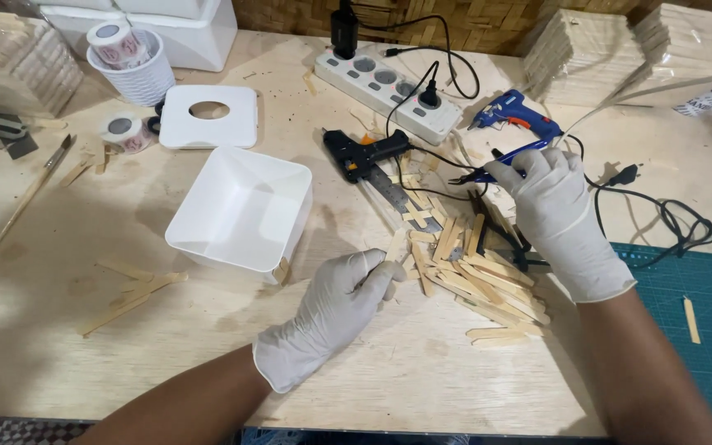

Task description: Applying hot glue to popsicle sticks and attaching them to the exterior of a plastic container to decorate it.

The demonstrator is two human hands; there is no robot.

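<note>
In the left hand point(335, 309), a stick point(395, 245) points away, upright.

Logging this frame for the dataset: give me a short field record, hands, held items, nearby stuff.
left hand: gloved, pinching a wooden stick
right hand: gloved, gripping a blue glue gun
between hands: pile of wooden sticks
left of pile: white square tub, tipped on its side
behind: black glue gun, power strip
surface: plywood table, green cutting mat at right

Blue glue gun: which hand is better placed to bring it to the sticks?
Right. The right hand already grips the blue glue gun, above the wooden sticks; the left hand pinches one stick.
</note>
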